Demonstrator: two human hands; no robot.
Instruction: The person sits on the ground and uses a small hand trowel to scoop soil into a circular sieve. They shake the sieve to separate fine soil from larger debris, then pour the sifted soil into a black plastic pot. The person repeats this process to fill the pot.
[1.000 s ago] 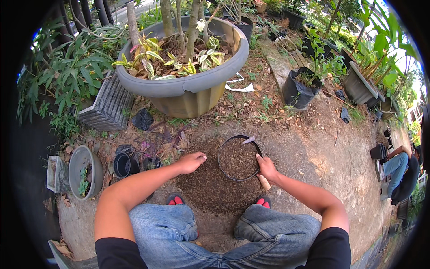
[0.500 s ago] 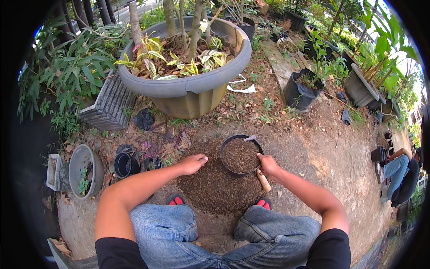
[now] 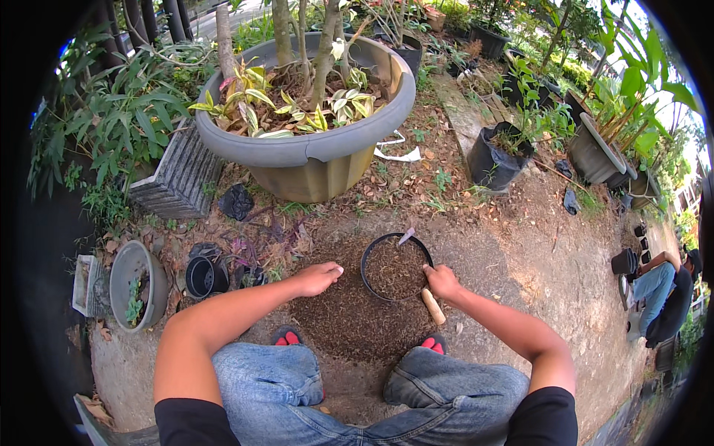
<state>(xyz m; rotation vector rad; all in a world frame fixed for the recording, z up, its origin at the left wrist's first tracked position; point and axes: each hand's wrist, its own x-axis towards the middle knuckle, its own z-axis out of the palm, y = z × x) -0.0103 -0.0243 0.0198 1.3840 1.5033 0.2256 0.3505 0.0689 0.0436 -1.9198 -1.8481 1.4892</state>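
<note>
A round black pot (image 3: pixel 364 276) of brown, crumbly soil mix (image 3: pixel 396 272) stands on a heap of the same loose mix (image 3: pixel 349 320). My right hand (image 3: pixel 443 282) grips the pot's right rim, thumb at the edge. Against the far inner rim leans a small pale lilac tag-like piece (image 3: pixel 406 236). Just below my right hand lies a light wooden handle (image 3: pixel 433 306); whatever joins its upper end is hidden. My left hand (image 3: pixel 318 279) hovers over the heap, left of the pot and apart from it. Its fingers are curled closed, and their inside is hidden.
Ahead stands a large planter (image 3: pixel 312 175) with trunks and striped leaves. On the left are a small black pot (image 3: pixel 207 276) and a grey bowl planter (image 3: pixel 154 286). A black grow bag (image 3: pixel 497 160) stands far right; another person (image 3: pixel 662 290) sits at the right edge.
The pot is tipped slightly toward me, so its mouth looks rounder, and the pale piece stands more upright. My left hand stays nearly in place, still closed. The whole view has shifted slightly.
</note>
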